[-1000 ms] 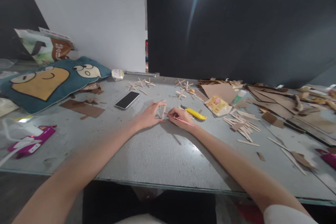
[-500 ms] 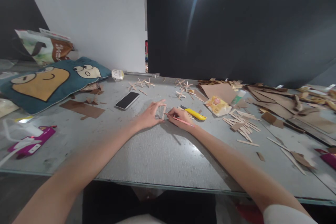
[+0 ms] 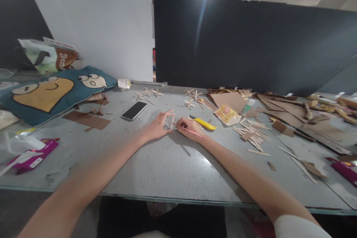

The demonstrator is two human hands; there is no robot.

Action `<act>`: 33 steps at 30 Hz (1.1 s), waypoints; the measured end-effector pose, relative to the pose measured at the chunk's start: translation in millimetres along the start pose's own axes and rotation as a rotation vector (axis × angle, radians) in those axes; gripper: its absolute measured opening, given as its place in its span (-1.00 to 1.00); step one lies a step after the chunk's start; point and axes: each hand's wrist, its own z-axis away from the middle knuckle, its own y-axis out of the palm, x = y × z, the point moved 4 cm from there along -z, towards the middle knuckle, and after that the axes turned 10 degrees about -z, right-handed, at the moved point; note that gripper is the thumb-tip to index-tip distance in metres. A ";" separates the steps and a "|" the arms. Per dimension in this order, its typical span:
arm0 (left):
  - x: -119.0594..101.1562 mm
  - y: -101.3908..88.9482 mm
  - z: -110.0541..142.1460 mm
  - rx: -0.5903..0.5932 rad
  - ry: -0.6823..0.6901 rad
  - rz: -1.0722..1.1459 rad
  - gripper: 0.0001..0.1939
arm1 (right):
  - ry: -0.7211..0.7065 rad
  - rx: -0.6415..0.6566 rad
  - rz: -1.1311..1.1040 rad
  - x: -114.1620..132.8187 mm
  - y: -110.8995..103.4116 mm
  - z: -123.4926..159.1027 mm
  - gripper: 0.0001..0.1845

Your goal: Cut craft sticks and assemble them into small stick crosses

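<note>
My left hand [image 3: 156,127] rests on the table with thumb and fingers curved round a small pale wooden stick [image 3: 172,122], steadying it at its ends. Close on its right, my right hand [image 3: 187,128] grips a pink pencil [image 3: 193,132], its tip at the stick. A yellow utility knife [image 3: 205,123] lies just beyond my right hand, with a few sticks partly hidden beside it. Left of centre, a phone [image 3: 134,111] lies face up with a dark screen.
Small crossed-stick pieces [image 3: 190,103] stand toward the back. To the right are a yellow packet [image 3: 228,115], a glue stick [image 3: 247,107], a stick pile [image 3: 253,134] and cardboard scraps [image 3: 290,109]. A cushion [image 3: 92,89] and purple power strip [image 3: 36,156] sit at left.
The view has tilted slightly upward and shifted. Both hands keep almost the same pose at the wooden stick, with the pencil still in my right hand.
</note>
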 end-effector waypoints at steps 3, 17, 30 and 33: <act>-0.1 -0.9 -0.1 0.002 -0.010 0.000 0.01 | -0.010 -0.001 0.006 0.3 1.2 -0.9 -0.82; -2.9 -4.9 1.1 -0.020 -0.039 0.007 -0.01 | -0.026 -0.001 0.017 -0.8 3.6 -1.4 -0.79; 0.6 -5.4 0.6 -0.040 -0.047 -0.003 -0.05 | -0.034 0.001 0.018 4.0 4.2 -2.7 -0.78; 1.5 -4.9 0.4 -0.038 -0.050 -0.011 -0.04 | -0.040 -0.002 0.019 0.3 5.3 -2.9 -0.76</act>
